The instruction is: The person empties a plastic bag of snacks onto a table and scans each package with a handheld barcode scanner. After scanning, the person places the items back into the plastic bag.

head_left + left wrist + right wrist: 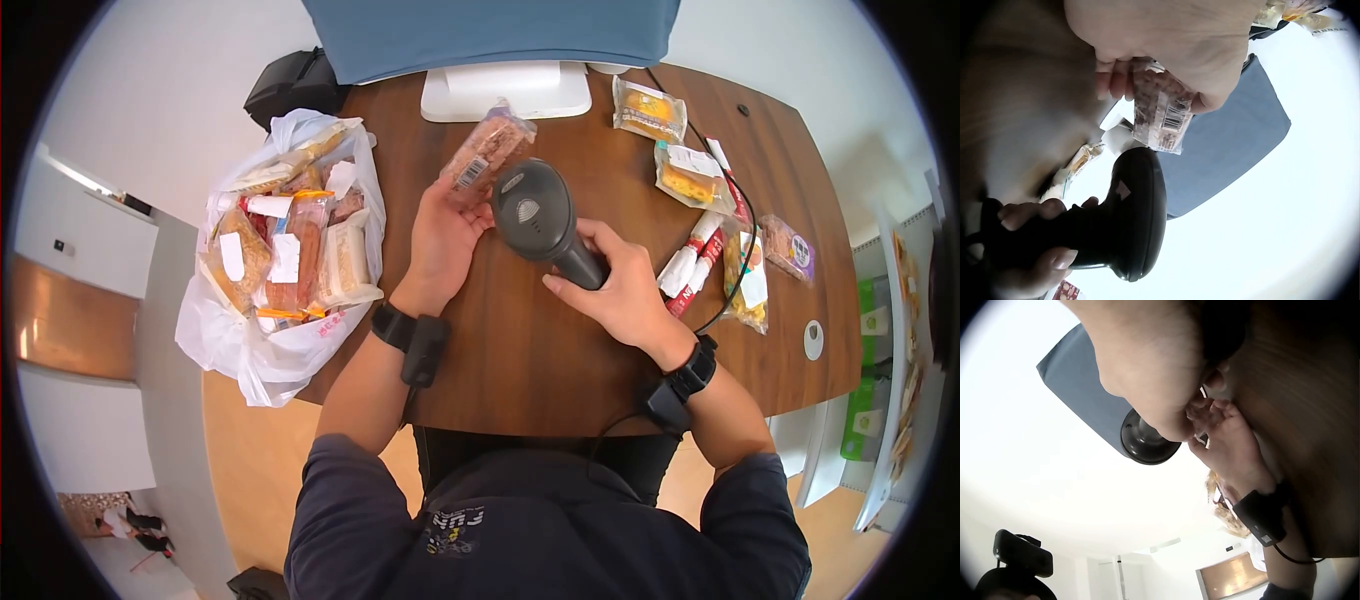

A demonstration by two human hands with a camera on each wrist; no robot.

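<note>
A clear packet of pinkish-brown food (490, 150) is held up in the left hand (445, 235), its barcode label facing the camera. In the left wrist view the fingers and thumb grip the packet (1161, 112) by its sides. The right hand (630, 290) is wrapped round the handle of a dark handheld scanner (535, 210), whose head is beside the packet, close to the left fingertips. The right wrist view shows the scanner's round head (1147, 440) past the right hand (1154, 375); most of the handle is hidden there.
A white plastic bag (270, 365) full of packaged food lies at the left. Several packets, including a yellow one (650, 112), and red-and-white sticks (692, 265) lie at the right, near a black cable. A white stand (505, 95) is at the back.
</note>
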